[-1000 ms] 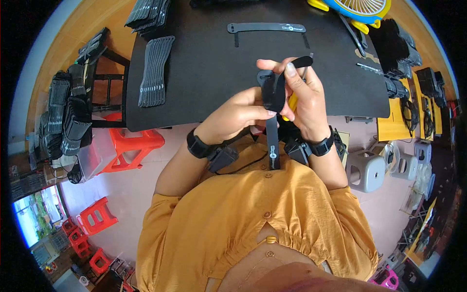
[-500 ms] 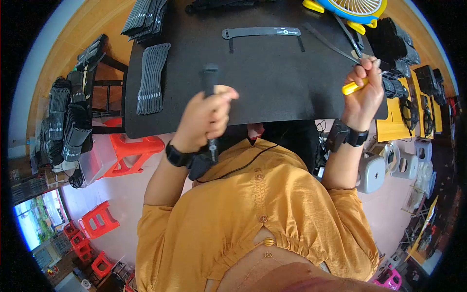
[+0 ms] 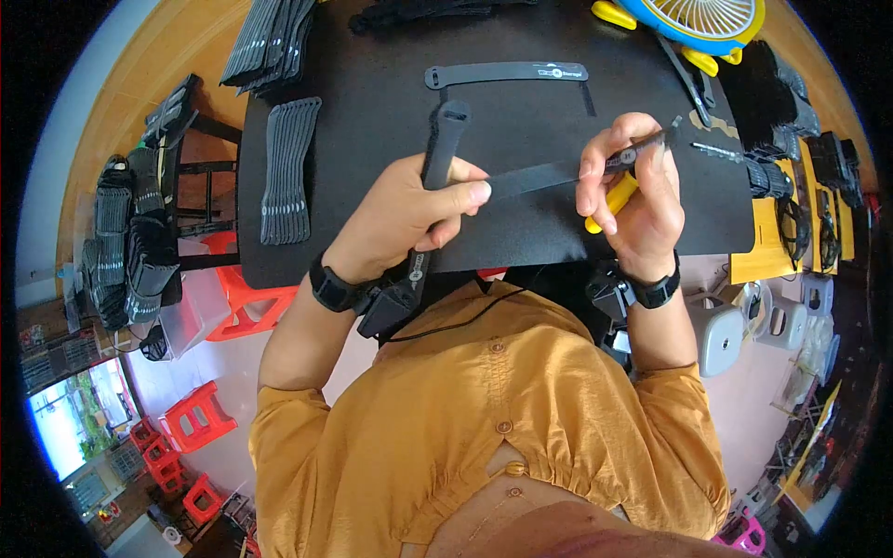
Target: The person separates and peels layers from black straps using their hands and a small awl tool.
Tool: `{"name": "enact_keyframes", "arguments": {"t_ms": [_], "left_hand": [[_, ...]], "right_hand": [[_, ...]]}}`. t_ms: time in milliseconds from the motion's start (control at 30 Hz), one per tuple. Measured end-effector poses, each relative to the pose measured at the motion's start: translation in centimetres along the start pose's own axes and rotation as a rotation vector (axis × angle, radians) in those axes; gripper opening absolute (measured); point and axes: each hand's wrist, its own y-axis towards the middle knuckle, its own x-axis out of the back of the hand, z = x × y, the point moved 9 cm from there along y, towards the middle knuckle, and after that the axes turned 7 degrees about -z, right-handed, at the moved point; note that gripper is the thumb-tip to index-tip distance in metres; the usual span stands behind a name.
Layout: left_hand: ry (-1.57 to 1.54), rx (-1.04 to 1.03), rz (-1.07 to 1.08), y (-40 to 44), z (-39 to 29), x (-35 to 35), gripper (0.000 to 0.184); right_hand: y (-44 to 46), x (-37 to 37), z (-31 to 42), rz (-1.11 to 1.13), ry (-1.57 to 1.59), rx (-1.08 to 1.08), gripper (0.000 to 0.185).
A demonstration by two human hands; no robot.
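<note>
My left hand (image 3: 409, 209) is closed around a black strap (image 3: 446, 139), whose slotted end sticks up above the thumb and whose printed end hangs below the fist. Between the hands stretches another black strap (image 3: 535, 179), pinched at one end by my left thumb. My right hand (image 3: 642, 191) grips its other end and also holds a yellow-handled tool (image 3: 614, 200) against the palm. Beyond the hands, a single printed strap (image 3: 507, 73) lies flat on the black table (image 3: 372, 112).
A fanned stack of straps (image 3: 290, 172) lies on the table's left side, with a thicker pile (image 3: 270, 42) behind it. At the back right stands a blue and yellow fan (image 3: 693, 23). Red stools (image 3: 198, 417) and a grey stool (image 3: 718, 335) are on the floor.
The hands parted, my right hand swinging out to the right, then came nearer each other again. A strap now spans between them, and the right hand has moved back inward.
</note>
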Motion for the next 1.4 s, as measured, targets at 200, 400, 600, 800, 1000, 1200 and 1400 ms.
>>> {"name": "enact_keyframes", "arguments": {"t_ms": [200, 400, 600, 800, 1000, 1200, 1400], "left_hand": [[0.04, -0.143, -0.077, 2.1, -2.9, 3.3, 0.032], [0.336, -0.245, -0.299, 5.7, -6.0, 6.5, 0.025], [0.42, -0.099, -0.329, 9.4, -3.8, 9.3, 0.024], [0.5, -0.146, -0.364, 9.8, -3.8, 9.6, 0.028], [0.493, -0.1, -0.381, 10.1, -3.3, 9.5, 0.028], [0.516, -0.082, -0.423, 10.3, -3.3, 10.1, 0.027], [0.518, -0.098, -0.422, 10.3, -3.8, 9.7, 0.026]], "right_hand": [[2.0, 2.8, 1.1, -0.286, -0.556, -0.221, 0.031], [6.2, 6.5, 0.2, -0.251, -1.08, -0.485, 0.024], [8.6, 10.0, -2.0, -0.14, -1.064, -0.582, 0.016], [8.6, 12.3, -2.2, -0.185, -1.231, -0.622, 0.018], [8.4, 12.7, -2.0, -0.246, -1.147, -0.637, 0.019], [8.4, 13.0, -2.1, -0.284, -1.163, -0.64, 0.02], [8.4, 13.1, -1.8, -0.304, -1.269, -0.639, 0.02]]}}
